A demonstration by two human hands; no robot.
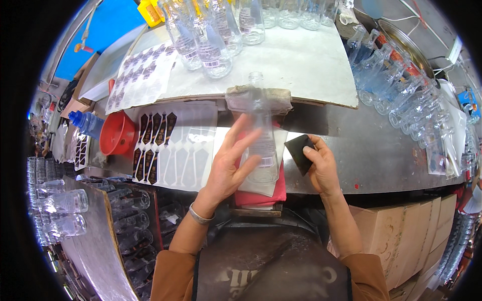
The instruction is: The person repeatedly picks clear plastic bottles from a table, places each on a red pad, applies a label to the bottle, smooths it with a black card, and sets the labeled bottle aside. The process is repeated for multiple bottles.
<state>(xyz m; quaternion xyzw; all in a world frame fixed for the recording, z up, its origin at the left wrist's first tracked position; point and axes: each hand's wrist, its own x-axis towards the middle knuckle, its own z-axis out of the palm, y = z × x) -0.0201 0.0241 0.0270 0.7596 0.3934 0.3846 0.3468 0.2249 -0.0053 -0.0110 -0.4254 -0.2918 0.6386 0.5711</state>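
Note:
A clear glass bottle point(266, 145) with a printed label lies in front of me, its base toward me and its neck over a rolled cloth pad point(236, 102). Under its lower half are white sheets and a pinkish-red cloth point(244, 198). My left hand point(228, 165) has its fingers spread over the bottle's left side; whether they touch the glass I cannot tell. To the right of the bottle, my right hand point(323, 165) pinches a flat black squeegee-like piece point(297, 156) between thumb and fingers. A sheet of black tie-shaped labels point(188, 173) lies left of my left hand, several peeled away.
Labelled bottles point(213, 55) stand on the raised white board point(301, 70) ahead, beside another label sheet point(140, 72). A red bowl point(119, 133) sits at left. Rows of bottles point(401, 98) line the right. Cardboard boxes point(394, 228) are below right, crated bottles point(131, 215) below left.

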